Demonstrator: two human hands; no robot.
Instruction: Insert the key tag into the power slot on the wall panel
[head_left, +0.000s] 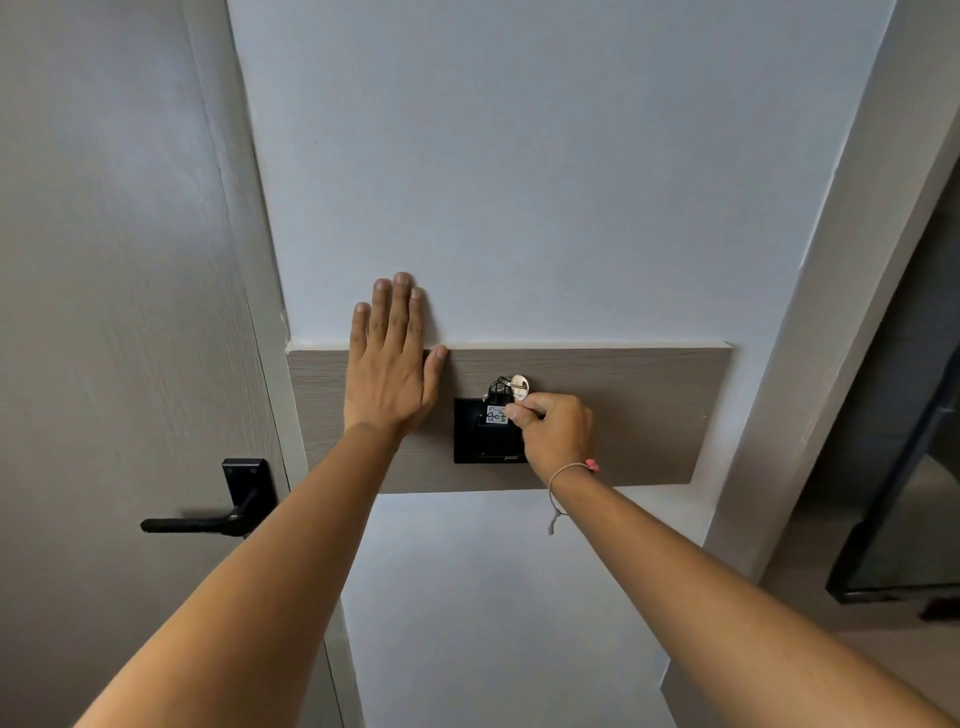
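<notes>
Head view: key tag half-hidden behind right hand

A white label on the key tag carries handwritten digits that look like "407". Near the bottom edge of the black power slot sits a small pale brand mark, too small to read.

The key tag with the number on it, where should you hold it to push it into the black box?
Pinch the key tag near its top edge, coming from the right as the right hand does. Its lower part must stay free to slide down into the black switch plate. The key and ring sit above, and the left hand lies flat to the left.
</notes>
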